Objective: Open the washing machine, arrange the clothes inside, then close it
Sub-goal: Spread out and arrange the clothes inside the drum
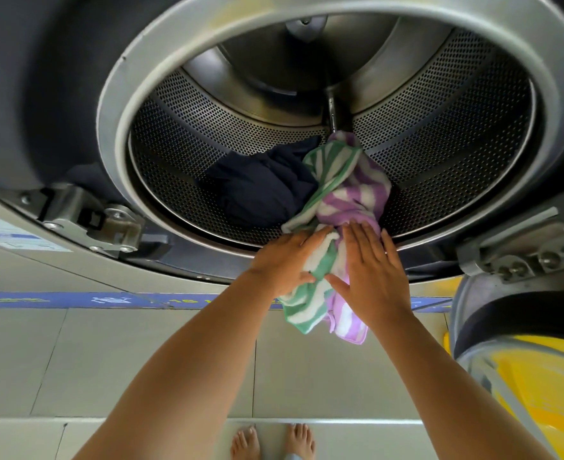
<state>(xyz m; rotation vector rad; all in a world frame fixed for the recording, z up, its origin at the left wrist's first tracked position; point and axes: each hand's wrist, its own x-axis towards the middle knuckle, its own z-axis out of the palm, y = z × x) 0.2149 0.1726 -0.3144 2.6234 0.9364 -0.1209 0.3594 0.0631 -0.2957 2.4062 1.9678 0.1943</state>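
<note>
The washing machine stands open, its steel door ring (114, 104) framing the perforated drum (440, 121). A dark navy garment (260, 190) lies on the drum floor. A green-and-white striped towel (330, 161) and a purple-and-white striped towel (357, 197) drape over the drum's front lip, their ends hanging out below my hands. My left hand (284, 257) grips the green towel at the lip. My right hand (370, 267) lies flat with fingers spread on the purple towel.
The open door (513, 343) with its glass and yellow reflection hangs at the lower right, close to my right forearm. The door hinge (519, 257) sits at the right and the latch bracket (108, 224) at the left. My bare feet (274, 441) stand on tiled floor.
</note>
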